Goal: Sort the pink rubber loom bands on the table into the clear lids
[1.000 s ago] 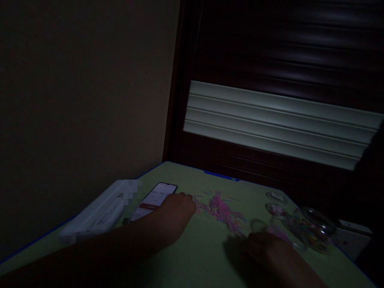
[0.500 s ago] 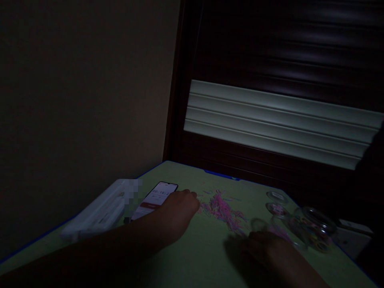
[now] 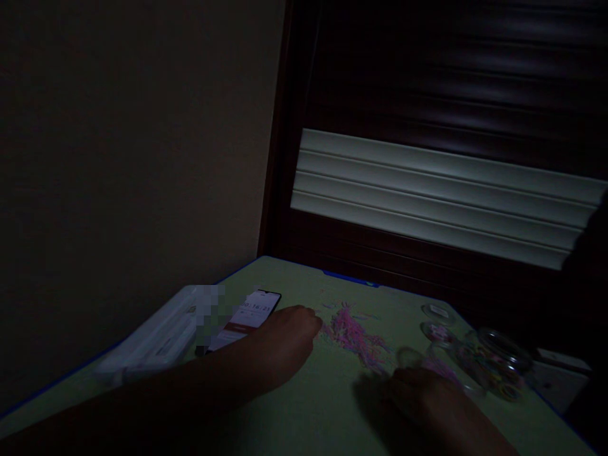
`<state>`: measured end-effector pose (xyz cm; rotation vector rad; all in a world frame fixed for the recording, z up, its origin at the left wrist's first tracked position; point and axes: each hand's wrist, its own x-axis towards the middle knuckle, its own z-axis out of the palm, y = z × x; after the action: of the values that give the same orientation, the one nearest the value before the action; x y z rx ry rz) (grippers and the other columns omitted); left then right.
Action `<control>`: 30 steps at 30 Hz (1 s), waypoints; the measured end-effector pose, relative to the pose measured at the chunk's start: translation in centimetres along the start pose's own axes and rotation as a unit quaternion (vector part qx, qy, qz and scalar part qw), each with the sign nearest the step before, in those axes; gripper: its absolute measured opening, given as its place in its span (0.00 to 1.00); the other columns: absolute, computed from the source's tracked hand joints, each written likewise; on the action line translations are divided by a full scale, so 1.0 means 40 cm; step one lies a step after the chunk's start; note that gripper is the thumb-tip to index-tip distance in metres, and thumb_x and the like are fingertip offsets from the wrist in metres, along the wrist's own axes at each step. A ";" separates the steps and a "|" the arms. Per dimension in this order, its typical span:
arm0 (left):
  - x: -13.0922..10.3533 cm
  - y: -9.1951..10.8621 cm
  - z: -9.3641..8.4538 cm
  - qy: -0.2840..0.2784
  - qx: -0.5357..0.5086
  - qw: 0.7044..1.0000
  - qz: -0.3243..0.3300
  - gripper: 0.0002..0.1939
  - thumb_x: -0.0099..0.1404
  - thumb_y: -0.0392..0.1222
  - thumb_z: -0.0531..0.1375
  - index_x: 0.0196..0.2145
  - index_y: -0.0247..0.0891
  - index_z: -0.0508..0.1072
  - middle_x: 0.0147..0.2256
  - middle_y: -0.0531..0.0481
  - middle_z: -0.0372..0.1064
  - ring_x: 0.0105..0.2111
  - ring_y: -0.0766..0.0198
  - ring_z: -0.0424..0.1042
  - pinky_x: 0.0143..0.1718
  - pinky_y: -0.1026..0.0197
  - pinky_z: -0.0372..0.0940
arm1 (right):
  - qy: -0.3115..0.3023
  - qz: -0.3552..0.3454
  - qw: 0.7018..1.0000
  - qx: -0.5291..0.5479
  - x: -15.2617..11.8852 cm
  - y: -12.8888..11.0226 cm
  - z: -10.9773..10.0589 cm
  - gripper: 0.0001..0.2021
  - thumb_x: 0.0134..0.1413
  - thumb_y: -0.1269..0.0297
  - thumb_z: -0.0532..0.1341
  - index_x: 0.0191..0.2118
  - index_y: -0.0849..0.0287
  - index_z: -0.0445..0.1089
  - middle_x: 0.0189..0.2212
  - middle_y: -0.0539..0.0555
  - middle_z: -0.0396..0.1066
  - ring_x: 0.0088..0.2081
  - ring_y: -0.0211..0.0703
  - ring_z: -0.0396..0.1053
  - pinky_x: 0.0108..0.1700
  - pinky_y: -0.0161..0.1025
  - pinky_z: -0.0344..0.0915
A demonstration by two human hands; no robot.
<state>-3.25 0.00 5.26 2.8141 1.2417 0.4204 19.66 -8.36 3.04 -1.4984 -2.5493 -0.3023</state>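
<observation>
A loose pile of small pink and pale bands (image 3: 354, 332) lies spread on the green table (image 3: 308, 411). At the pile's left edge is my left hand (image 3: 297, 332), its fingers curled together; what they hold, if anything, is too dark and small to name. My right hand (image 3: 418, 392) rests low to the right of the pile, its fingers bent inward and in shadow. Beyond it lies a clear container (image 3: 475, 387) with pinkish bands inside, beside a clear jar (image 3: 503, 364) of coloured bands.
A phone (image 3: 259, 307) showing a timer lies left of my left hand, near a white translucent case (image 3: 152, 335). Two small round clear containers, one (image 3: 437, 312) behind the other (image 3: 437, 332), stand at the right. A wall rises on the left.
My left hand has shifted slightly to the right, towards the pile. My right hand is nearly where it was.
</observation>
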 end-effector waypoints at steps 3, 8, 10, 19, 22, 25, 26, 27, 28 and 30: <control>0.005 -0.004 0.011 0.021 -0.025 0.999 0.031 0.10 0.60 0.32 0.48 0.30 0.36 0.69 0.30 0.48 0.65 0.31 0.63 0.65 0.32 0.63 0.56 | -0.001 0.010 1.000 0.001 0.002 -0.002 -0.007 0.08 0.49 0.75 0.55 0.28 0.56 0.67 0.25 0.50 0.69 0.25 0.37 0.66 0.26 0.32 0.56; 0.015 0.007 0.021 0.040 -0.088 0.994 0.058 0.07 0.55 0.31 0.50 0.26 0.36 0.68 0.27 0.51 0.64 0.29 0.66 0.63 0.29 0.65 0.54 | -0.007 0.009 1.000 0.007 -0.002 0.007 -0.011 0.10 0.45 0.79 0.56 0.30 0.57 0.69 0.26 0.51 0.69 0.26 0.38 0.66 0.27 0.32 0.57; 0.018 0.015 0.027 0.045 -0.125 0.990 0.049 0.07 0.54 0.32 0.51 0.26 0.36 0.68 0.28 0.52 0.65 0.29 0.66 0.63 0.29 0.66 0.55 | -0.007 0.013 1.000 0.007 -0.003 0.009 -0.012 0.10 0.44 0.79 0.56 0.29 0.57 0.68 0.26 0.51 0.69 0.26 0.39 0.66 0.27 0.32 0.58; 0.014 0.058 0.076 0.042 -0.320 0.946 0.018 0.07 0.53 0.33 0.53 0.27 0.34 0.71 0.26 0.53 0.67 0.25 0.69 0.64 0.25 0.69 0.56 | 0.004 0.034 0.999 0.001 -0.004 0.014 -0.010 0.12 0.44 0.79 0.55 0.31 0.56 0.70 0.27 0.52 0.70 0.29 0.41 0.68 0.29 0.34 0.60; 0.010 0.070 0.094 0.034 -0.370 0.929 0.003 0.06 0.53 0.34 0.54 0.27 0.34 0.71 0.27 0.53 0.67 0.26 0.68 0.64 0.26 0.69 0.57 | 0.015 0.033 0.999 -0.001 -0.005 0.017 -0.010 0.13 0.43 0.79 0.55 0.32 0.56 0.70 0.27 0.52 0.70 0.29 0.42 0.68 0.29 0.34 0.60; 0.006 0.076 0.110 0.020 -0.429 0.903 -0.019 0.07 0.55 0.37 0.55 0.31 0.35 0.71 0.27 0.53 0.68 0.27 0.67 0.65 0.25 0.68 0.57 | 0.019 0.035 0.999 0.002 -0.005 0.017 -0.013 0.12 0.44 0.78 0.55 0.32 0.56 0.70 0.27 0.52 0.70 0.30 0.42 0.68 0.30 0.33 0.60; 0.005 0.079 0.115 0.013 -0.452 0.892 -0.021 0.07 0.55 0.38 0.55 0.32 0.35 0.71 0.27 0.53 0.68 0.27 0.67 0.66 0.25 0.68 0.57 | 0.020 0.037 0.999 0.003 -0.005 0.016 -0.014 0.11 0.44 0.78 0.56 0.31 0.56 0.70 0.27 0.52 0.70 0.30 0.42 0.68 0.30 0.33 0.60; 0.004 0.081 0.118 0.007 -0.474 0.880 -0.019 0.07 0.56 0.39 0.56 0.32 0.35 0.71 0.28 0.53 0.68 0.28 0.67 0.66 0.26 0.68 0.57 | 0.022 0.039 0.999 0.004 -0.005 0.016 -0.014 0.11 0.45 0.78 0.56 0.31 0.56 0.69 0.27 0.52 0.70 0.30 0.42 0.68 0.30 0.33 0.60; 0.004 0.083 0.122 0.002 -0.496 0.868 -0.016 0.07 0.56 0.39 0.56 0.32 0.35 0.71 0.28 0.53 0.68 0.28 0.67 0.66 0.27 0.68 0.58 | 0.023 0.042 0.999 0.005 -0.005 0.016 -0.014 0.11 0.45 0.78 0.56 0.31 0.56 0.69 0.27 0.52 0.70 0.29 0.42 0.68 0.30 0.33 0.60; 0.007 0.086 0.130 0.001 -0.537 0.844 -0.011 0.06 0.55 0.38 0.58 0.31 0.34 0.71 0.28 0.53 0.67 0.30 0.67 0.66 0.29 0.67 0.59 | 0.023 0.047 0.999 0.006 -0.005 0.016 -0.013 0.11 0.45 0.79 0.56 0.30 0.56 0.69 0.26 0.52 0.70 0.29 0.42 0.68 0.30 0.33 0.60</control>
<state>0.76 -1.77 0.81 1.8111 0.6637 0.7970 20.34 -8.37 3.54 -1.5829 -2.4317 -0.3028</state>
